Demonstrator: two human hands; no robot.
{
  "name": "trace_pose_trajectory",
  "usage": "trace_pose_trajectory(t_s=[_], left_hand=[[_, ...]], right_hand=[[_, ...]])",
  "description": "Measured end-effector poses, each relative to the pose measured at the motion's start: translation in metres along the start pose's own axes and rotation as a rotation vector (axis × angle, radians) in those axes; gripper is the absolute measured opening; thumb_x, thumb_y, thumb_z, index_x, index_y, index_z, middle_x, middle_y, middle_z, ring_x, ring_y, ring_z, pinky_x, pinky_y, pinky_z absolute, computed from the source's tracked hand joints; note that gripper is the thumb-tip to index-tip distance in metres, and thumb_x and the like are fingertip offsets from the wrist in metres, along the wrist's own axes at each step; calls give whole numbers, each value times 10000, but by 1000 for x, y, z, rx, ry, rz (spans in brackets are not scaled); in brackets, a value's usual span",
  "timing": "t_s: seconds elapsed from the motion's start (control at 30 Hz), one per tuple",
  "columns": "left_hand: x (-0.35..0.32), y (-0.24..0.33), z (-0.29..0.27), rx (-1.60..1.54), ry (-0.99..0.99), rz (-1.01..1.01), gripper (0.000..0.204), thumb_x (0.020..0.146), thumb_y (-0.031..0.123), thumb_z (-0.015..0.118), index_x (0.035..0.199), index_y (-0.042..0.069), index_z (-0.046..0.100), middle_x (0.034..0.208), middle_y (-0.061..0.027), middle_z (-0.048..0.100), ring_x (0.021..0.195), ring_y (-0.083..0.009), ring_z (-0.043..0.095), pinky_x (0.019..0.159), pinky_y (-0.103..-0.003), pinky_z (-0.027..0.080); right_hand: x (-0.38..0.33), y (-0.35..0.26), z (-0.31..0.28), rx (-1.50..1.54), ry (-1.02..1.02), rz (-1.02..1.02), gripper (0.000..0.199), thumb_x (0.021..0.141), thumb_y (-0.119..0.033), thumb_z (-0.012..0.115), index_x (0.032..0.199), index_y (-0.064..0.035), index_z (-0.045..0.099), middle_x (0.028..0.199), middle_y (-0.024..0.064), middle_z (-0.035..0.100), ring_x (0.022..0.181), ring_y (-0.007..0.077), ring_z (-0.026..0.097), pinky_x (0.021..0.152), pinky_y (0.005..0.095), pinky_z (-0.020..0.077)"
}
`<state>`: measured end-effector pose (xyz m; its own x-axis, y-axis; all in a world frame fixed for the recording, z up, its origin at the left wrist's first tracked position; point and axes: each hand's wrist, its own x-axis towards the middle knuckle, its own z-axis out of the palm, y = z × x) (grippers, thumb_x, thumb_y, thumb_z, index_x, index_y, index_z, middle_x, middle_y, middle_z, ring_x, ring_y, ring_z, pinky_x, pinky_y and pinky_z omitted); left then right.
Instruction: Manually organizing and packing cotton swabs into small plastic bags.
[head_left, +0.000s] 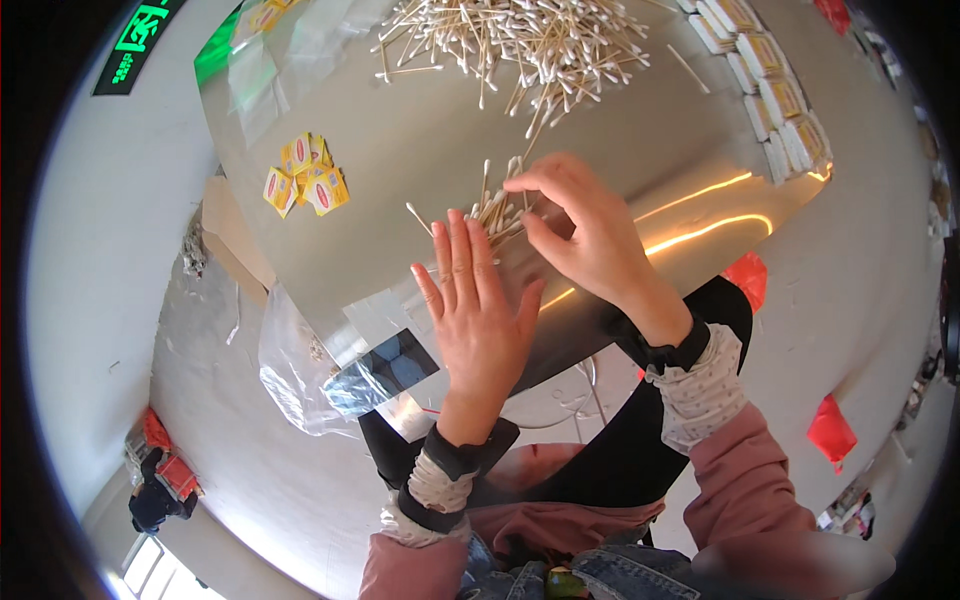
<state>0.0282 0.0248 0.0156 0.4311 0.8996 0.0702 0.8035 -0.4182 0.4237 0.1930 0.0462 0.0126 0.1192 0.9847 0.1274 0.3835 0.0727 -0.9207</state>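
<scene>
A small bunch of cotton swabs (490, 212) lies on the shiny metal table (380, 140) in front of me. My left hand (474, 310) is flat with its fingers stretched out, the fingertips touching the near left side of the bunch. On the bunch's right side, my right hand (580, 225) is curved, thumb and forefinger apart, with the forefinger tip at the swabs. Neither hand grips any of them. Farther back is a big loose heap of cotton swabs (530, 50), with a few strays around its edge.
Several small yellow-and-white packets (307, 175) lie at the left. Packed stacks of small boxes (780, 95) line the table's right edge. A clear plastic bag (290, 370) hangs by the near left corner, close to a dark phone-like panel (400, 360). Red bags (830, 433) lie on the floor.
</scene>
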Motion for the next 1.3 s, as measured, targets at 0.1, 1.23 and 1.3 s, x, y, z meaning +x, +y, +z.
trace_pose_trajectory(t_s=[0.1,1.23,1.3], left_hand=[[0,3,10,50,-55,-5,877,920,406,660,1540,-42,230,1618,-233,213,1518,-373,177,1198,-587,91],[15,-11,12,158,6,3,919,909,545,612,1512,-68,290,1601,-242,254,1508,-370,205,1197,-565,146],[15,-13,9,115,32,5,889,923,521,609,1518,-56,289,1600,-242,256,1509,-372,202,1197,-566,149]], right_hand=[[8,10,-1,-181,97,-191,236,796,18,658,1008,-83,647,966,76,593,863,260,607,727,363,500],[-1,15,-50,-153,129,-2,59,907,-94,649,921,-41,629,800,60,633,706,154,604,625,278,477],[-1,18,-50,-95,177,60,77,918,-107,646,921,-32,625,802,48,639,714,132,602,629,271,474]])
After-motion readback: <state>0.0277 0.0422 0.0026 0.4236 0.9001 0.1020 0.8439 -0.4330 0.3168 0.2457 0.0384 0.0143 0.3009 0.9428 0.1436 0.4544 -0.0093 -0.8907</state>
